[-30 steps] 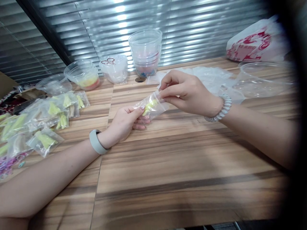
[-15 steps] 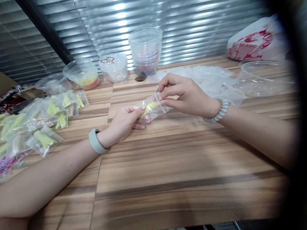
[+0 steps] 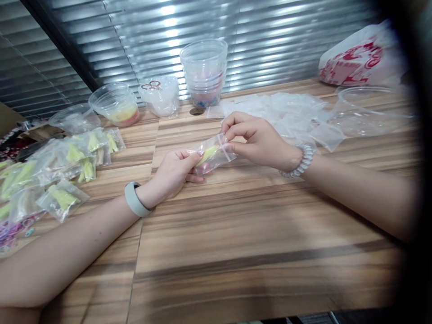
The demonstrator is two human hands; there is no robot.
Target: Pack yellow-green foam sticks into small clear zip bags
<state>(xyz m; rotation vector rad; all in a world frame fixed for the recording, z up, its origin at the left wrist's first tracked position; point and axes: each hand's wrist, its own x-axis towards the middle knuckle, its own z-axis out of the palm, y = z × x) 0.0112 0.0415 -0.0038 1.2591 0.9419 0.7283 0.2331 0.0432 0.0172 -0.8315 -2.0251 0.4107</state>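
Along the back of the wood-grain table (image 3: pixel 256 225), a stack of clear plastic tubs (image 3: pixel 204 67) stands upright with something blue and pink in the bottom. To its left, a clear plastic bowl (image 3: pixel 116 105) lies tilted with a yellow and orange-red layer inside, and a small clear tub (image 3: pixel 158 96) holds pinkish rings near its top. A clear plastic lid or shallow tub (image 3: pixel 74 119) sits further left, beside many small zip bags of yellow pieces (image 3: pixel 62 200), which are spread in an overlapping group. On the right, flat clear zip bags (image 3: pixel 280 110) lie in a loose pile just in front of a large clear plastic bowl (image 3: pixel 369 112), and a white carrier bag with red print (image 3: pixel 357 60) sits behind them. Between the two hands, just above the table, is a small zip bag (image 3: pixel 214 155) with a yellow piece inside. The left hand (image 3: pixel 172 173) is curled around the bag's lower end, its thumb lying over the plastic. The right hand (image 3: pixel 256 139) pinches the bag's upper corner between thumb and fingertips, its other fingers partly bent. A grey band (image 3: pixel 133 200) circles the left wrist, and a coiled bracelet (image 3: pixel 300 159) circles the right.
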